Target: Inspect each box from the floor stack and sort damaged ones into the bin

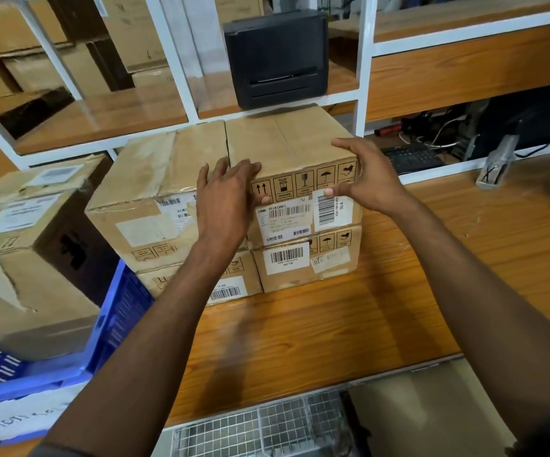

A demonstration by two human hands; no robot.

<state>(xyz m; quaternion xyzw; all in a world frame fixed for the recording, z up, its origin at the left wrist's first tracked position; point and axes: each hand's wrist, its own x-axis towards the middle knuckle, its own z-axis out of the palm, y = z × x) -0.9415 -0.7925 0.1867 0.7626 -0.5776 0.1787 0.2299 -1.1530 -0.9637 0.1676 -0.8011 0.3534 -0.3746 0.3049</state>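
Four cardboard boxes stand two high and two across on the wooden table (398, 308), at the middle of the frame. The person has both hands on the upper right box (286, 143).

The left hand (227, 192) clasps the box's near top edge at its left corner, with the fingers laid over the top and the thumb on the front face. The right hand (369, 179) grips the right corner in the same way: its fingers curl over the top and its thumb presses on the white label. Holding both front corners probably lets the person square the box on the lower box (303, 265), or tip it forward to check its faces.

The upper right box touches its left neighbour (154, 179), which has wrinkled tape and a creased top. Packing the boxes tight and flush probably keeps the pile steady and the barcodes facing the person.

The blue bin (125, 311) stands at the lower left of the frame, just beside the pile. It holds larger cartons (29, 291), and one of them has a dented, torn-looking face. Keeping the bin this near likely makes a reject a short move sideways.

A black printer (276, 57) sits on the shelf at the upper middle, behind the pile. The floor stack is out of view.
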